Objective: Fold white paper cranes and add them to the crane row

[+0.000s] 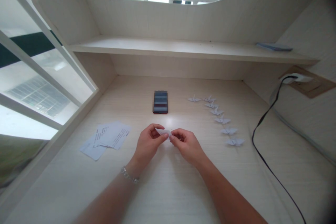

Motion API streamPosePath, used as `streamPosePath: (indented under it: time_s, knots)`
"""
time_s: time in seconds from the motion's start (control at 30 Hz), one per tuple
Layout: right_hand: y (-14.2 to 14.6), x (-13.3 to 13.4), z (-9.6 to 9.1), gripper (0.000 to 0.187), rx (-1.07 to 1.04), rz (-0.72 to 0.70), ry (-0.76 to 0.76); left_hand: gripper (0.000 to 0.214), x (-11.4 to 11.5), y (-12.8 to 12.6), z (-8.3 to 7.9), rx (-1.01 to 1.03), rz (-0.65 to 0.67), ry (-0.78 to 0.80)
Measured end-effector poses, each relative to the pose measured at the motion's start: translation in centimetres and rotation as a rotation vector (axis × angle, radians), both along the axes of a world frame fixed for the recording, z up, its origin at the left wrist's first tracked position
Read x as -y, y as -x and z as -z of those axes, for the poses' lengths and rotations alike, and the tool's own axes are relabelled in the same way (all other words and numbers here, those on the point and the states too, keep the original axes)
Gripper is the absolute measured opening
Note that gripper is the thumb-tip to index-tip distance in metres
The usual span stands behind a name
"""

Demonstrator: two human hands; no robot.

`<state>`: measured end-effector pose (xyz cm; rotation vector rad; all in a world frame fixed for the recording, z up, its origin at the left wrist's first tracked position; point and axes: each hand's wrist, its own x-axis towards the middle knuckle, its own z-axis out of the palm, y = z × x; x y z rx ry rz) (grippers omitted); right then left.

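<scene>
Left hand (149, 140) and right hand (187, 144) both pinch the small white paper (162, 132) between them; uneven pulling (it looks thin) could tear it.

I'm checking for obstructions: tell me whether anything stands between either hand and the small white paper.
Nothing visible does: the left hand and right hand both pinch the small white paper. The paper cranes are off to the right.

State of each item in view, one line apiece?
Left hand: pinching paper piece
Right hand: pinching its right end
Paper piece: held in both hands, fold stage unclear
Paper cranes: folded, in a curved line
Paper sheets: flat, overlapping
Phone: lying flat, screen pixelated
Black cable: plugged in
</scene>
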<state>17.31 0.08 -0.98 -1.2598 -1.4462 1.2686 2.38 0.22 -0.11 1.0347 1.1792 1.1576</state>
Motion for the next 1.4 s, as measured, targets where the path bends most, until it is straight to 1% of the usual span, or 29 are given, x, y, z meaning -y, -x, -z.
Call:
streamPosePath:
  time_s: [0.1,0.2,0.33,0.47,0.67,0.8,0.9,0.97,1.03,1.1,1.17,1.3,1.4]
  knots:
    - [-0.03,-0.02,-0.29,0.015,0.001,0.054,-0.048,0.036,0.01,0.15,-0.18,-0.044,-0.019,0.015]
    - [0.06,-0.01,-0.25,0.015,-0.033,0.091,-0.061,0.036,-0.08,0.32,0.00,-0.032,-0.007,-0.004]
    - [0.05,-0.06,0.10,0.020,-0.119,0.131,-0.045,0.033,-0.18,0.45,0.17,0.004,0.014,-0.011]
    - [0.06,-0.13,0.29,0.027,-0.203,0.113,-0.004,0.034,-0.14,0.36,-0.03,0.048,-0.032,-0.016]
    - [0.16,-0.16,0.04,0.025,-0.263,0.150,0.006,0.036,-0.08,0.07,-0.06,0.107,-0.028,-0.023]
    - [0.16,-0.27,-0.22,0.019,-0.334,0.138,0.042,0.037,-0.09,0.10,-0.04,0.119,-0.035,-0.019]
    - [0.23,-0.24,-0.33,0.020,-0.355,0.146,0.048,0.039,-0.03,0.11,-0.18,0.135,-0.039,-0.005]
    - [0.29,-0.17,-0.29,0.023,-0.341,0.127,0.042,0.040,0.03,0.10,-0.27,0.125,-0.050,0.001]
    - [0.32,-0.11,-0.10,0.026,-0.298,0.072,0.043,0.039,0.06,0.10,-0.28,0.096,-0.055,0.003]
    - [0.30,-0.13,0.20,0.025,-0.246,0.032,0.053,0.036,0.02,0.16,-0.20,0.056,-0.039,0.003]
    - [0.21,-0.24,0.48,0.023,-0.214,0.038,0.064,0.032,-0.07,0.29,-0.08,0.037,-0.019,0.001]
    - [-0.11,-0.46,0.60,0.022,-0.213,0.073,0.084,0.028,-0.24,0.51,0.08,0.070,-0.005,0.002]
    - [-0.27,-0.40,0.37,0.022,-0.219,0.010,0.123,0.027,-0.14,0.40,-0.02,0.061,-0.002,0.004]
